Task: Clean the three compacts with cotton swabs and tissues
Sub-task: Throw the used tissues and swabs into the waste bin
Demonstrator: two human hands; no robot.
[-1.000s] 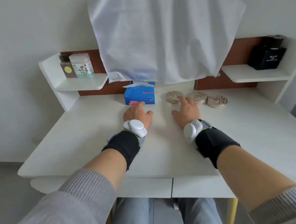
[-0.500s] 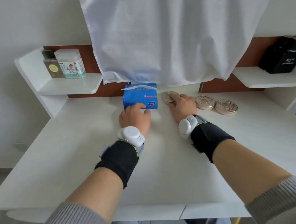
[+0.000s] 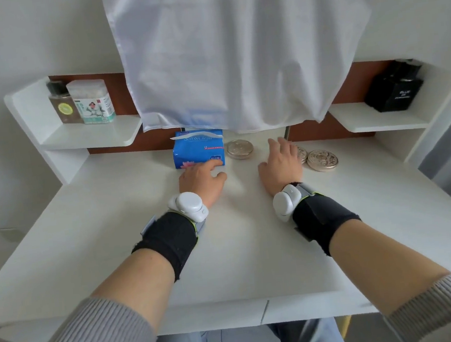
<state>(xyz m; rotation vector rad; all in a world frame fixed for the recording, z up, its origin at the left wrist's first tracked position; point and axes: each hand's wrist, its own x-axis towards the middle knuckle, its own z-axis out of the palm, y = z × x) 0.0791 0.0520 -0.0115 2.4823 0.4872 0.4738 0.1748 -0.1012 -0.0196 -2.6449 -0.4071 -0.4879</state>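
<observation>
Three round silver compacts lie shut at the back of the white desk [image 3: 114, 238]: the left compact [image 3: 240, 149], the middle compact [image 3: 302, 154] mostly hidden behind my right hand, and the right compact [image 3: 323, 160]. My right hand [image 3: 280, 162] lies flat with straight fingers between the left and middle compacts, holding nothing. A blue tissue pack [image 3: 198, 152] with a tissue sticking out stands left of the compacts. My left hand [image 3: 201, 179] rests on the desk just in front of the pack, fingertips touching its lower edge. A cotton swab tub [image 3: 91, 101] stands on the left shelf.
A brown bottle [image 3: 62, 105] stands beside the tub on the left shelf. A black box [image 3: 394, 89] sits on the right shelf. A white cloth [image 3: 234, 53] hangs over the middle, its hem just above the tissue pack.
My right hand has moved right, off the left compact, which is now in full view, and now covers part of the middle one. My left hand stays at the tissue pack.
</observation>
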